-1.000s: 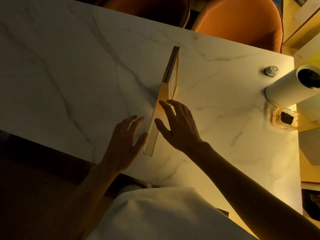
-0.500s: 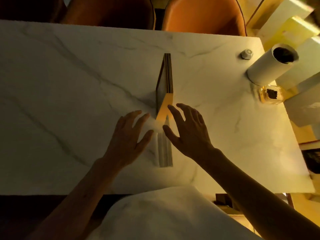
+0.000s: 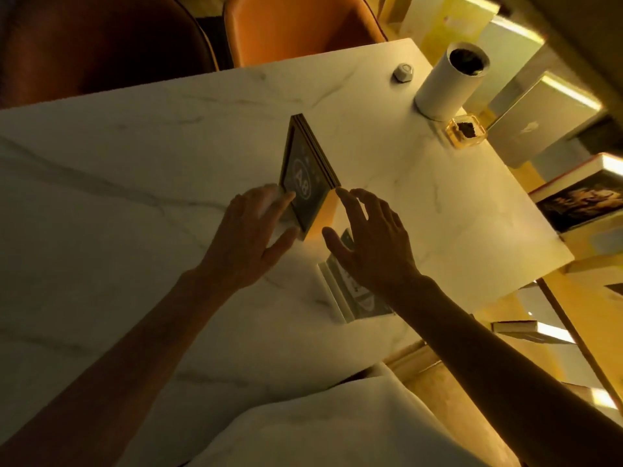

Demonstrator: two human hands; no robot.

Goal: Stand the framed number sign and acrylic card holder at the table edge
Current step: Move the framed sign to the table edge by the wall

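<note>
Marble-patterned table point(image 3: 135, 203) under dim yellow light; detail is poor. Your right hand point(image 3: 374, 244) covers much of the acrylic card holder point(image 3: 350, 298), so its print cannot be read and its stance is unclear; its long axis runs toward your body. The framed number sign point(image 3: 303, 183) stands on edge mid-table, well in from the edges, face marked "A8" turned to your left, top edge running away from you toward the far chairs point(image 3: 296, 28). Your left hand point(image 3: 249, 241) is spread wide, fingertips at the sign's near lower corner; whether they touch is hard to tell. Your right hand is also spread wide, gripping nothing, index tip just beside the sign's near top corner.
</note>
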